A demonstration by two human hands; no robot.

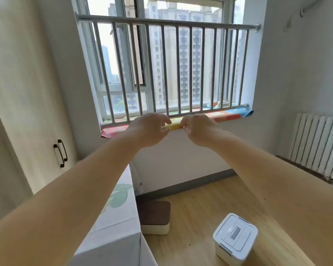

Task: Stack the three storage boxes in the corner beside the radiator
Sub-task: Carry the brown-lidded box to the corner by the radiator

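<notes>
Both hands (150, 129) (198, 129) raised, empty, fingers loosely curled, white storage box (235, 238) on floor

A single head-worn wide-angle view looks forward and slightly down across a room toward a barred window (161, 66), which fills the upper middle. Both forearms reach out from the bottom edge, close to the lens. The wooden floor (200, 208) lies below, a radiator (319, 146) at the right edge.
</notes>
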